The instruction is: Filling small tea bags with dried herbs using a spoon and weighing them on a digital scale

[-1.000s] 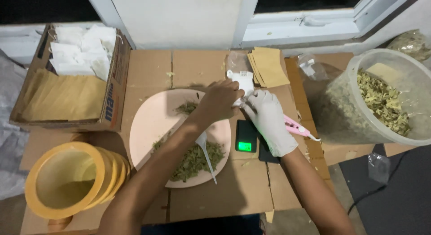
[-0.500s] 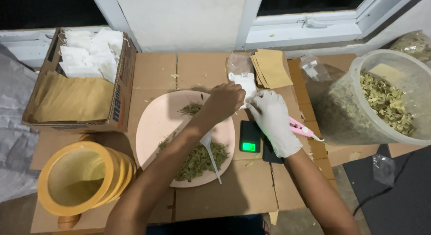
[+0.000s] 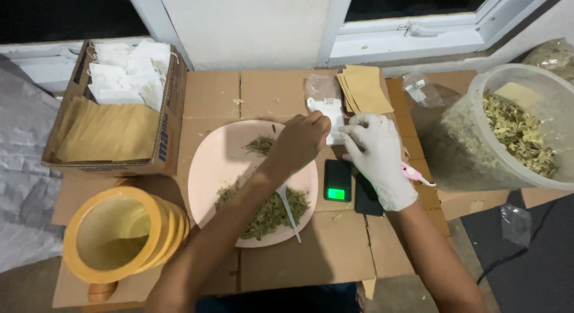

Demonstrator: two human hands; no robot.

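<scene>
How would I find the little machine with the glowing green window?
Start at the big pink plate of dried green leaves in the middle of the cardboard table. Just off its right edge, below the gloved right hand, lies a small dark pocket scale. It is the only thing with a lit green screen; the black slab beside it is dark.

left hand (image 3: pixel 301 141): its fingertips hide the lower part of the small white pouch (image 3: pixel 327 113); grip cannot be told.
right hand (image 3: pixel 378 150): the glove covers most of the pink tool (image 3: pixel 414 173); only its tip shows.
clear tub (image 3: pixel 519 130): cut off by the right edge.
white spoon (image 3: pixel 289 212): bowl hidden under the forearm.
black scale (image 3: pixel 338 180): green display too small to read.
</scene>
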